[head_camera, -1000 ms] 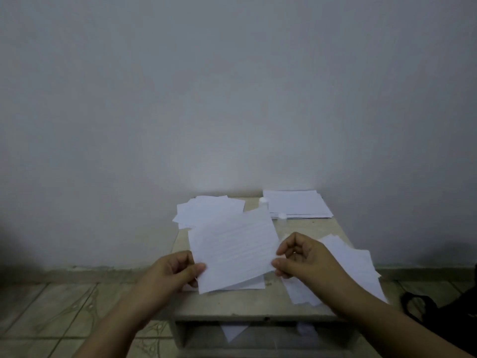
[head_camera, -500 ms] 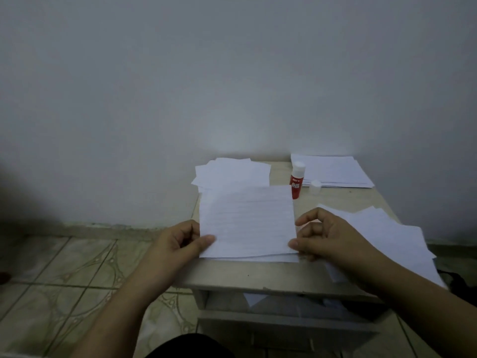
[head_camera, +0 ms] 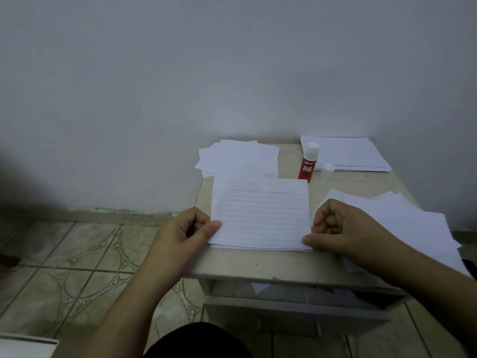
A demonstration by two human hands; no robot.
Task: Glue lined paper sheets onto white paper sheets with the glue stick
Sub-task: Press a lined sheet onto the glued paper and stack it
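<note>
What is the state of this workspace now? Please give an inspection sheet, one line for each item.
Surface: small beige table against a grey wall, with an open shelf under its top.
Job's things: white lined paper sheet lies on a white sheet in the middle; red glue stick with white top stands upright behind it, its small white cap beside it.
Clutter: loose white sheets at back left, a neat stack at back right, spread sheets at right.
Grippers: left hand pinches the lined sheet's left edge; right hand pinches its right edge.
Cables: nothing seen.
Surroundings: patterned floor tiles.
</note>
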